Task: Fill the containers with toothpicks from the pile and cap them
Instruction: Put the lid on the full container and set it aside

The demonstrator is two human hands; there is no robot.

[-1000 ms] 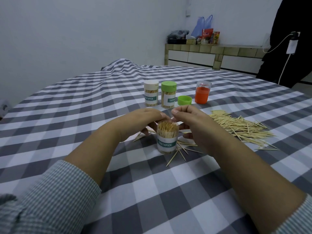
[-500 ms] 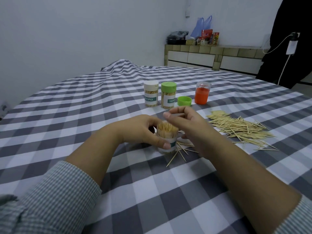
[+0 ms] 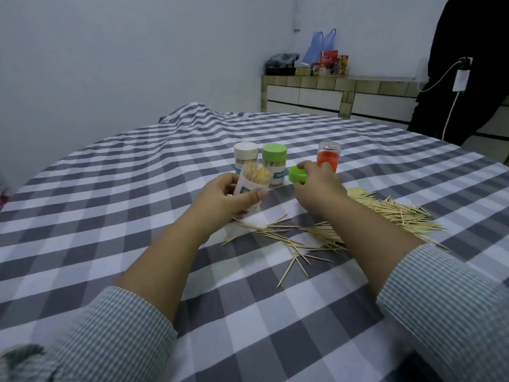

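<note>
We see an open clear container [image 3: 252,186], packed full of toothpicks, tilted with its mouth leaning away and lifted off the cloth. Just right of it is a loose green cap [image 3: 297,175]. Behind it stand two capped full containers, one white-capped [image 3: 246,158], one green-capped [image 3: 274,165]; farther right stands an orange one [image 3: 328,158]. The toothpick pile [image 3: 391,209] spreads to the right and nearer us.

Two bare forearms, each ending in a bare grip. Long sleeves [image 3: 118,334] pushed up toward the elbows, lower left and lower right of the frame, finely checked in grey-green and white.
</note>
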